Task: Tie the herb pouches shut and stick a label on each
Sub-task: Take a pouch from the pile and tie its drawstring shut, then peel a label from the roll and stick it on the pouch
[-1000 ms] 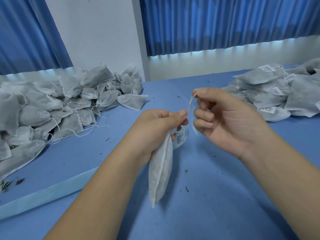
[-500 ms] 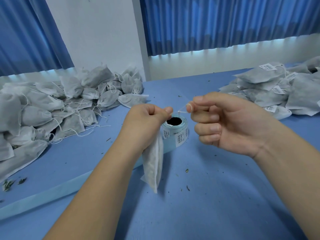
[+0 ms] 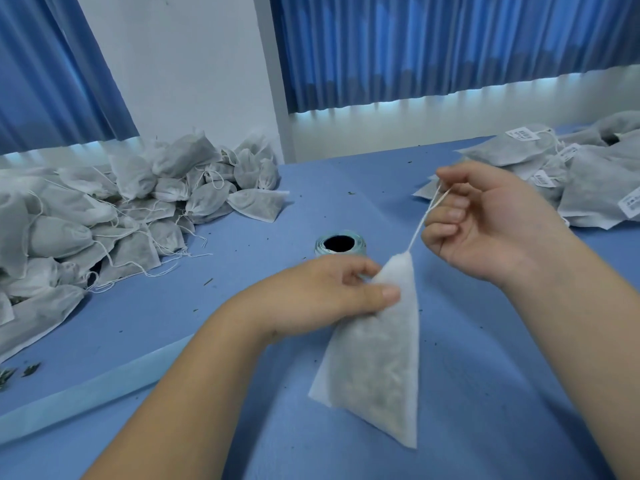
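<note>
White non-woven pouch (image 3: 377,358) is held over the table (image 3: 502,393). Left hand (image 3: 322,296) pinches its upper edge as a brace. Right hand (image 3: 485,220) pinches the drawstring (image 3: 420,223) taut, evidently to cinch the neck. Label roll (image 3: 339,244) stands just behind, handy for labelling.

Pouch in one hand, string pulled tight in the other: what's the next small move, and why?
Probably loop the drawstring into a knot at the neck. The right hand pinches it taut, the left hand grips the pouch just below its gathered top, and no label shows on it, so labelling from the label roll behind comes after.
</note>
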`<state>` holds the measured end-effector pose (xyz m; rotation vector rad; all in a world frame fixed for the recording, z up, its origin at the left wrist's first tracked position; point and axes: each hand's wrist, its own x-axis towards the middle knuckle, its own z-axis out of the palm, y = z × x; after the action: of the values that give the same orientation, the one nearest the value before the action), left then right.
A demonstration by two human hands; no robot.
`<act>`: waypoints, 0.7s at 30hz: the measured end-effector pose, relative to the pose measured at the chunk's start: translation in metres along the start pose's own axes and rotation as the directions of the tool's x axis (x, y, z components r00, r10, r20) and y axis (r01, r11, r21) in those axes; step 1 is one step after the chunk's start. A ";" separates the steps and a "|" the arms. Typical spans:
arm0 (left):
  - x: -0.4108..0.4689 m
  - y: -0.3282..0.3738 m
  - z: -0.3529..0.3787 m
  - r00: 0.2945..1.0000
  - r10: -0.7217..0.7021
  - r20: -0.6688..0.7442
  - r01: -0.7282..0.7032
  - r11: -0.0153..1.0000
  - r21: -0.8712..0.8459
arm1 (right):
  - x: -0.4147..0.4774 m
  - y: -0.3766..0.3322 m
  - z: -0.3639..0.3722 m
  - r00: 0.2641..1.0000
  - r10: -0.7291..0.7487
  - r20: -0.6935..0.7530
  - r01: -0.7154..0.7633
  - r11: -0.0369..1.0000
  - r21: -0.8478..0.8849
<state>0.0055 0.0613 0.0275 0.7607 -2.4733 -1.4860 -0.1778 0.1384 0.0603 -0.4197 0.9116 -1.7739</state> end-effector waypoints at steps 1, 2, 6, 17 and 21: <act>0.000 -0.001 0.000 0.996 -0.052 0.069 0.049 0.998 0.050 | 0.000 -0.001 0.000 1.000 -0.008 -0.013 0.008 1.000 0.004; 0.000 -0.002 0.000 0.991 -0.093 0.097 0.084 0.992 0.094 | 0.000 0.000 0.000 1.000 -0.021 -0.020 0.021 1.000 -0.002; 0.004 -0.003 0.004 0.992 -0.114 -0.052 0.113 0.993 -0.013 | -0.001 0.003 0.002 0.984 -0.177 0.006 0.176 0.975 -0.132; 0.014 0.002 0.008 0.760 -0.172 -0.627 -0.030 0.954 -0.297 | -0.012 0.037 0.017 0.767 -0.410 0.493 0.626 0.311 -0.715; 0.014 0.003 0.004 0.760 -0.207 -0.616 -0.017 0.941 -0.337 | -0.009 0.043 0.015 0.706 -0.373 0.603 0.628 -0.067 -0.776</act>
<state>-0.0089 0.0588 0.0260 1.1137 -1.6454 -1.3089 -0.1367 0.1344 0.0386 -2.0772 1.8940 -1.3666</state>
